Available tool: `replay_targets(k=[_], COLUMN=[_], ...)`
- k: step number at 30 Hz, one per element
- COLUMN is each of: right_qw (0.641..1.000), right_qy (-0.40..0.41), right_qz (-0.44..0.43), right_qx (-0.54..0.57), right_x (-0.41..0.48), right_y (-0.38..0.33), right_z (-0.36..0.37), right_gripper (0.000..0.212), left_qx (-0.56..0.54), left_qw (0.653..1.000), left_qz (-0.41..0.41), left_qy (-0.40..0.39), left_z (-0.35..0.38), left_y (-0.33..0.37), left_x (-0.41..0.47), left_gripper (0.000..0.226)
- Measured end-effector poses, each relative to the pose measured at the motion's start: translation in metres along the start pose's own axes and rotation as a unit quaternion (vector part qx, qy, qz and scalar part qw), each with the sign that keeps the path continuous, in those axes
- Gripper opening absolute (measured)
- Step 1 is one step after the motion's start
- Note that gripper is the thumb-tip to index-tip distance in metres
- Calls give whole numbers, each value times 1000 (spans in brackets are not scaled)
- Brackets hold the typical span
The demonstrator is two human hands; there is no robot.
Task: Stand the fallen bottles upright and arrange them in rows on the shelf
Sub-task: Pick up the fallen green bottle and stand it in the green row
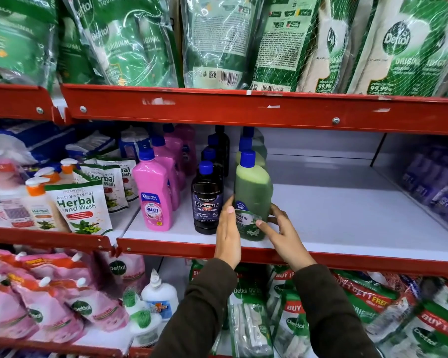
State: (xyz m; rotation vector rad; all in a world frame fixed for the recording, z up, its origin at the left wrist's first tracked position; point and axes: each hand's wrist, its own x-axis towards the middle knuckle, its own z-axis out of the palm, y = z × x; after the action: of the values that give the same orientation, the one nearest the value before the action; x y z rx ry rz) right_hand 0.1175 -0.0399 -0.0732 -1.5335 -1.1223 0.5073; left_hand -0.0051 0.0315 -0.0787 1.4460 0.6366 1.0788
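Head view: you are steadying the green bottle (252, 187) upright at the front of the white shelf (347, 215), just right of the black bottle (207, 202). Your left hand (228, 236) is pressing its left side with straight, released fingers. Your right hand (285, 236) is grasping its lower right side, thumb on the label. Green liquid is filling it to the shoulder. The pink bottle (153, 195), full of pink liquid, is standing further left.

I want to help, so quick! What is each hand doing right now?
The left hand is open, its straight fingers pressing the side of the green bottle.
The right hand is closed, holding the green bottle.
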Motion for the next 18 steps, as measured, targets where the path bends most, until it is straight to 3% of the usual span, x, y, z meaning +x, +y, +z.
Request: replay_targets(k=[6, 9, 13, 18], right_qw=[996, 987, 978, 971], right_qy=[81, 139, 176, 189], right_qz=[5, 6, -18, -8], right_qx=[41, 78, 109, 149], right_x=[1, -3, -7, -22], right_y=[-1, -5, -6, -14], right_z=[7, 15, 20, 18], right_gripper=[48, 50, 29, 23], left_qx=[-3, -13, -29, -46], left_qw=[1000, 999, 999, 998], left_qz=[-8, -9, -16, -26], left_qy=[28, 32, 28, 27], left_z=[-1, -4, -6, -12], left_y=[-1, -3, 2, 13], left_x=[2, 4, 5, -10], left_gripper=[43, 44, 45, 43])
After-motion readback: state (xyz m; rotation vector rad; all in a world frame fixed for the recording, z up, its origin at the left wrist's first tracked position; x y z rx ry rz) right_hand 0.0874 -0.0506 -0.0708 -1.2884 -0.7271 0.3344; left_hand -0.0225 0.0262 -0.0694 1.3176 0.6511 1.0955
